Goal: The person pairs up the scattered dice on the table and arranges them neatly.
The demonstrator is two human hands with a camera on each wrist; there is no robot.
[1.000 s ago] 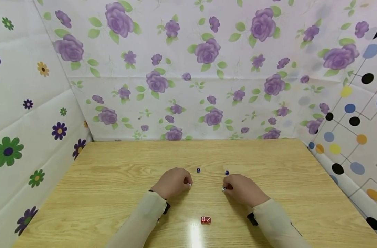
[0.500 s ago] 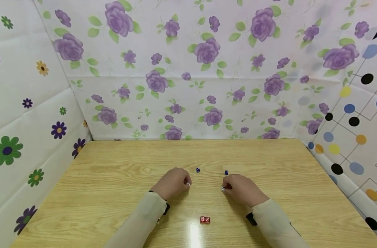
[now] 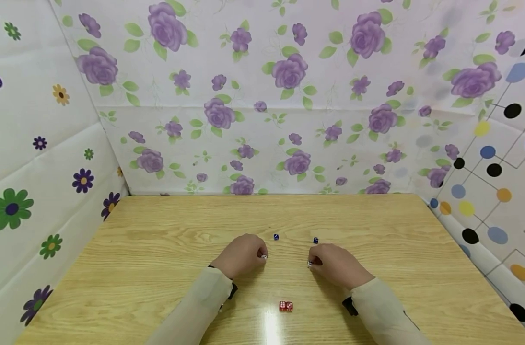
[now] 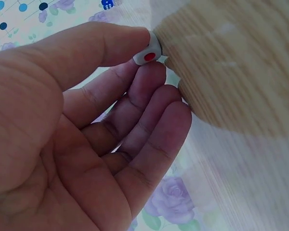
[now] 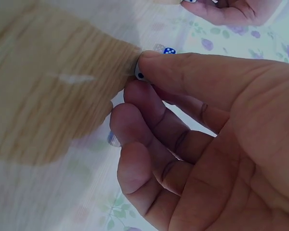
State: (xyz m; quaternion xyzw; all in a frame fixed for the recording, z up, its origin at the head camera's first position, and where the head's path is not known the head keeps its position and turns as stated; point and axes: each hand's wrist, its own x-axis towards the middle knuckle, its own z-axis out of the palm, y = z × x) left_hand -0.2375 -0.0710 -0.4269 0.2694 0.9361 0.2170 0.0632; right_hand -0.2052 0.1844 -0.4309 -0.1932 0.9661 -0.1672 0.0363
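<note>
My left hand (image 3: 242,255) pinches a white die (image 4: 150,56) between thumb and forefinger, and a red pip shows on one face. Across from it, my right hand (image 3: 341,264) holds a second white die (image 5: 140,73) with a dark pip, also between thumb and forefinger. Both hands are low over the wooden table (image 3: 180,215), with a gap between them. Behind them lie two blue dice, a left one (image 3: 276,236) and a right one (image 3: 316,240) just beyond my right fingers. The thumbs partly hide the white dice in the wrist views.
Nearer to me, a red die (image 3: 282,305) and another red die (image 3: 289,306) sit side by side, between my forearms. Flower-printed cloth (image 3: 262,124) rises behind the table. Patterned cloths also border the left and right sides.
Both hands stay almost in place. My right hand has edged slightly left with its white die. A little more of the die shows at my left fingertips. The blue and red dice have not moved.
</note>
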